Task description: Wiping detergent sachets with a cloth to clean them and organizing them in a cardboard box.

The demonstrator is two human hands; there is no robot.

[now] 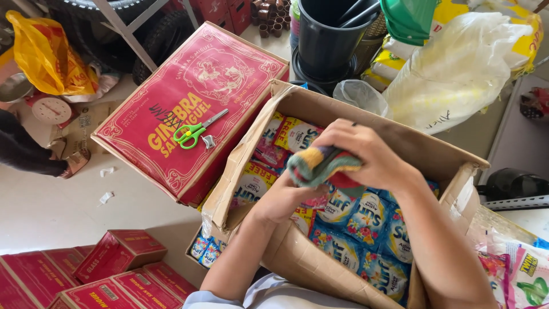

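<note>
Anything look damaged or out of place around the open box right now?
Yes. The cardboard box is battered: its near-left flap is torn and creased. A few sachets poke out under its lower left corner. Scissors lie loose on the red box. Both hands hold a folded cloth.

The light around me is bright, soft daylight, even across the floor and the red box. Shadows are faint; a dim patch sits under my left hand inside the carton. The white bag at upper right is nearly washed out. The sachets give off small glints. My right hand looks slightly soft, and the edges bow a little.
</note>
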